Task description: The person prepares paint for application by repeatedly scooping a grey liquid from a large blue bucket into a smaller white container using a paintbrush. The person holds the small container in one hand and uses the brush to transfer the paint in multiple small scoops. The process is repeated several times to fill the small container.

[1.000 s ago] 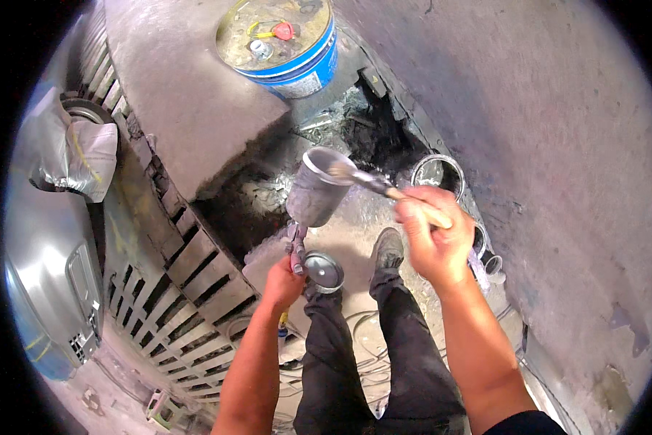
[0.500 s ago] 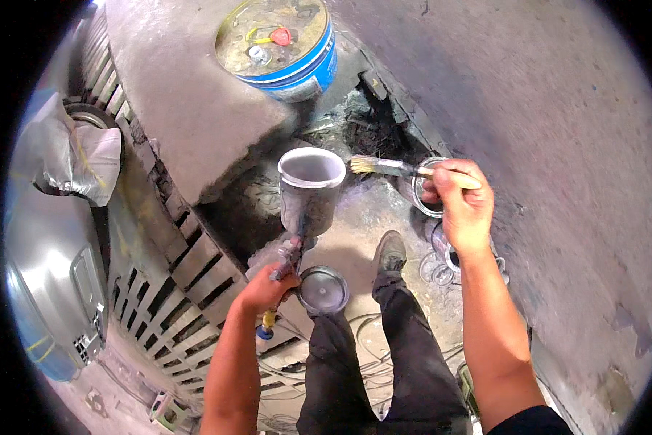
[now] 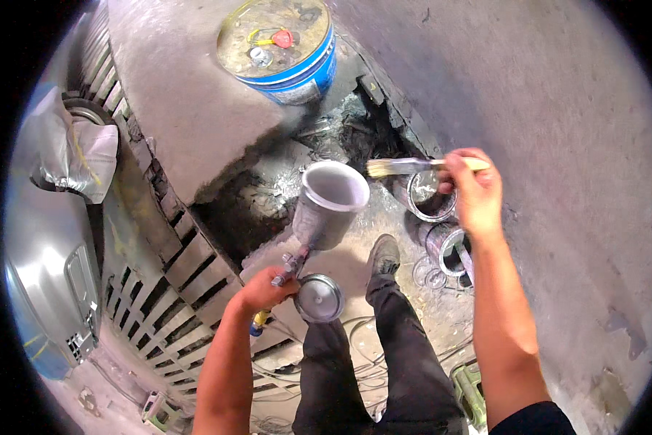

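Above the floor (image 3: 353,261), left hand (image 3: 266,288) grips spray gun (image 3: 292,267); right hand (image 3: 474,187) grasps brush (image 3: 402,167); apparently brushing cup (image 3: 327,217); next stroke needs steadiness.

On my feed, the left hand (image 3: 266,288) grips a spray gun (image 3: 291,266), its cup (image 3: 314,220) open, a lid (image 3: 319,298) against that hand. I see the right hand (image 3: 477,190) holding a brush (image 3: 404,167) just beside the cup, near two tins (image 3: 432,240).
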`<action>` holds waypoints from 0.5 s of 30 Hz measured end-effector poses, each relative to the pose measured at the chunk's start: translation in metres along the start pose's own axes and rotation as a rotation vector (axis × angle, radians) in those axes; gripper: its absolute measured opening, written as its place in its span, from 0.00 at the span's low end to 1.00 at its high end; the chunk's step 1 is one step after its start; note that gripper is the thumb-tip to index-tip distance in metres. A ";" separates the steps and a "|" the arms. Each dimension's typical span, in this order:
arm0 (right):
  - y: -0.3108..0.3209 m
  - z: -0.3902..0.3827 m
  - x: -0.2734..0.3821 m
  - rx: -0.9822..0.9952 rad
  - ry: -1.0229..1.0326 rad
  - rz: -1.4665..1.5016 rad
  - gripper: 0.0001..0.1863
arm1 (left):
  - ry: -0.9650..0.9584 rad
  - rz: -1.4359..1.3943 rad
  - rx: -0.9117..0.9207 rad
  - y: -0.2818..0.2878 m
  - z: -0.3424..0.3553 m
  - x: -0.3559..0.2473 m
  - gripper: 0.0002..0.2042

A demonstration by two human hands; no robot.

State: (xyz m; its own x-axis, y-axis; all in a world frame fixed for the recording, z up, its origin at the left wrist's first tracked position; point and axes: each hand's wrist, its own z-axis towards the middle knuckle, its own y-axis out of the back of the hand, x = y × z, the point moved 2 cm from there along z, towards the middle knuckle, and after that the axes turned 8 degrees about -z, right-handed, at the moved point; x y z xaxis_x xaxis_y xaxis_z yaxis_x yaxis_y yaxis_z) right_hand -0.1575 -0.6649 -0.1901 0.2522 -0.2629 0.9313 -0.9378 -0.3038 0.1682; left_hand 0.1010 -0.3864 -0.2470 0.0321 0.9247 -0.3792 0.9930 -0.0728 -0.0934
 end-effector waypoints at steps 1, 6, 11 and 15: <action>0.006 0.000 0.005 -0.010 0.024 0.026 0.08 | -0.038 0.038 -0.026 -0.002 -0.001 0.004 0.07; -0.009 -0.022 0.079 0.467 0.389 -0.331 0.07 | -0.187 0.235 -0.142 -0.004 0.008 0.009 0.09; -0.055 -0.012 0.111 0.886 0.629 -0.718 0.10 | -0.161 0.262 -0.154 -0.017 0.013 0.005 0.11; -0.075 0.020 0.109 0.823 0.513 -0.864 0.12 | -0.198 0.354 -0.172 -0.022 0.016 0.007 0.11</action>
State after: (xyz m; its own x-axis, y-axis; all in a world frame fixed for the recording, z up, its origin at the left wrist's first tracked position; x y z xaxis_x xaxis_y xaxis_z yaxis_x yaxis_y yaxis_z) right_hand -0.0546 -0.6892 -0.1082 0.4066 0.6218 0.6693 -0.0519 -0.7157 0.6965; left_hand 0.0774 -0.3839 -0.2619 0.3681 0.7634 -0.5307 0.9297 -0.2936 0.2225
